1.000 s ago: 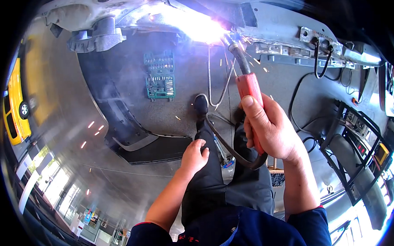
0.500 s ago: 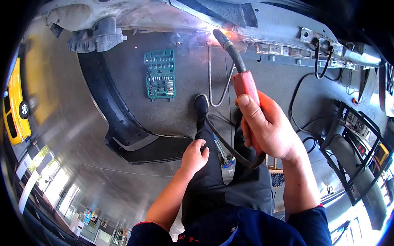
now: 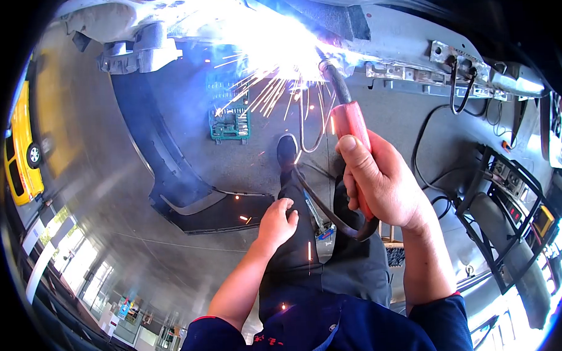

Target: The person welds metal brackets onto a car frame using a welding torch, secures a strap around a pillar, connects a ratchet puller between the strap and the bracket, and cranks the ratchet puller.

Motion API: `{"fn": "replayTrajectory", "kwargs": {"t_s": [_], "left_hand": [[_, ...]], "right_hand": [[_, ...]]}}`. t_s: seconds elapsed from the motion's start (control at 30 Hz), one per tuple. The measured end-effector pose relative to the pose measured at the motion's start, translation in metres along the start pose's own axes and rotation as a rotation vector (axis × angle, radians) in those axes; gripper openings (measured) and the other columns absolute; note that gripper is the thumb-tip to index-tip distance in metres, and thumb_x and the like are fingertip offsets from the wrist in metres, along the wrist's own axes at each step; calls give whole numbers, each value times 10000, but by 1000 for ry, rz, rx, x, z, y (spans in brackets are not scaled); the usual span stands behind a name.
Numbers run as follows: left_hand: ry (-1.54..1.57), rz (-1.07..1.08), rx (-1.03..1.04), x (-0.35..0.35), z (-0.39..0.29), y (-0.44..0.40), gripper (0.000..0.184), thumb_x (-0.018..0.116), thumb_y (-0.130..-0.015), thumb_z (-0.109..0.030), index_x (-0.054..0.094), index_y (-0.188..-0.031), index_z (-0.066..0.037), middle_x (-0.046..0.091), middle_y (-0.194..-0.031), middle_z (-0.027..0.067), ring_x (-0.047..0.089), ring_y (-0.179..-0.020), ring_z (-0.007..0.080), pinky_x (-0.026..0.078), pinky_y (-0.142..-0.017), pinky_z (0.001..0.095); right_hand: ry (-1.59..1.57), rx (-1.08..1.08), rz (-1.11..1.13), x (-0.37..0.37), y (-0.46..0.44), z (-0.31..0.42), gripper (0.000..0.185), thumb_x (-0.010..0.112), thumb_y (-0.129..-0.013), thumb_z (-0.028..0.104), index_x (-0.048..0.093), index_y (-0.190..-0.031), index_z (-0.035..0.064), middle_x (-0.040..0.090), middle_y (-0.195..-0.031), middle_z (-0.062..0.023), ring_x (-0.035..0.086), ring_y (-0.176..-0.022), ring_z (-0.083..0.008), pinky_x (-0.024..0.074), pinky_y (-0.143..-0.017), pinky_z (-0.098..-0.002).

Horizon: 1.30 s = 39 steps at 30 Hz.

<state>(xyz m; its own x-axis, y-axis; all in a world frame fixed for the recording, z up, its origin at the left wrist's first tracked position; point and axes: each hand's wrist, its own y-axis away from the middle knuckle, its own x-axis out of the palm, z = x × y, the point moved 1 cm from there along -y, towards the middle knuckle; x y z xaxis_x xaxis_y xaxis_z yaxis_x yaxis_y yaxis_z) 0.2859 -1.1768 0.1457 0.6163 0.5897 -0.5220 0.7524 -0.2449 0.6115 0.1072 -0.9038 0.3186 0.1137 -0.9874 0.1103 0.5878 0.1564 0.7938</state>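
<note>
My right hand (image 3: 386, 181) is wrapped round the red handle of a welding torch (image 3: 351, 123), thumb on top. The torch's dark neck points up to the bare metal edge of a car body (image 3: 406, 38). A glare of white-blue light hides the torch tip and the metal around it, and orange sparks spray down and left. From the handle's lower end a black cable (image 3: 324, 208) loops back over my legs. My left hand (image 3: 278, 224) is curled closed above my thigh, with nothing visible in it.
A green socket set case (image 3: 230, 129) lies open on the floor, partly veiled by sparks. Left of it is a black bumper cover (image 3: 162, 142). A black-framed machine (image 3: 505, 211) stands at right, with cables nearby. A yellow vehicle (image 3: 25, 153) is at far left.
The small glow at the torch tip has grown into a wide glare with flying sparks and bluish smoke. The torch neck has shifted slightly right and down; both hands stay nearly still.
</note>
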Motion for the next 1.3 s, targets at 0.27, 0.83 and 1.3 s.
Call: {"fn": "replayTrajectory", "kwargs": {"t_s": [0.27,0.83,1.3], "left_hand": [[9,14,-11,-3,-1,-2,258,698,-873,-145,625,-1091,-27,705,-1032,175,684,-996,365,551,-891,445],[4,41,-31,-6,-1,-3,258,694,-878,-144,629,-1096,-23,710,-1053,177,688,-1008,366,556,-893,444],[11,28,-28,-6,-6,-4,249,692,-874,-132,635,-1087,-16,708,-1049,186,689,-996,374,554,-888,447]], "right_hand": [[10,-28,-13,-2,2,-6,544,515,-1054,548,547,-1021,6,558,-647,-17,592,-536,-111,478,-497,-290],[9,-30,-7,-2,2,-6,531,511,-1057,539,546,-1024,10,562,-656,-18,593,-535,-113,483,-498,-287],[-3,-16,-24,-3,1,-6,532,512,-1056,545,545,-1018,16,550,-651,-14,581,-526,-105,469,-486,-284]]}}
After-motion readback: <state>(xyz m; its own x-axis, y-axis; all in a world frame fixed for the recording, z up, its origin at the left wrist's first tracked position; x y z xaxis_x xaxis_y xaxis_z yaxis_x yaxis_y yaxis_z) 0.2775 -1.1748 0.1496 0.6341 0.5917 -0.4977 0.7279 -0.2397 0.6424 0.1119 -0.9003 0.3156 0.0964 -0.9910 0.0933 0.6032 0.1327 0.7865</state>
